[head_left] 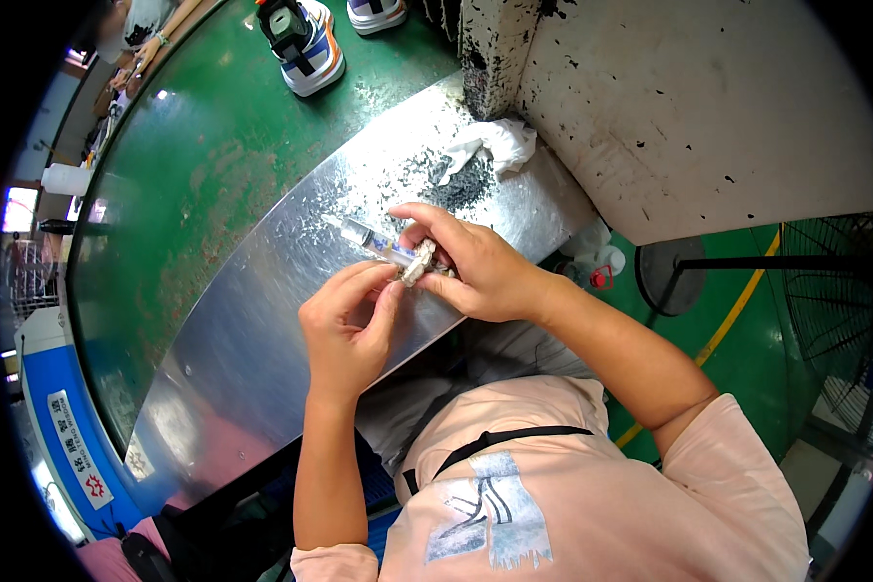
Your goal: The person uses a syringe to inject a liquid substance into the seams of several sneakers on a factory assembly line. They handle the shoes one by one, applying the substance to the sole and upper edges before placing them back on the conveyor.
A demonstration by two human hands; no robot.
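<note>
My right hand [475,267] grips a clear syringe-like tube [371,239] that points up and left over the shiny metal tabletop [262,320]. A small round metal part [418,264] sits at the near end of the tube, between both hands. My left hand [347,325] pinches that part with thumb and fingertips, just below and left of my right hand. Both hands touch each other above the table's near edge.
A crumpled white cloth [495,145] lies beside a patch of dark grit [461,184] at the table's far end. A large white chipped block [708,107] stands to the right. A sneaker [306,44] rests on the green floor [204,145]. A fan guard [834,310] is at far right.
</note>
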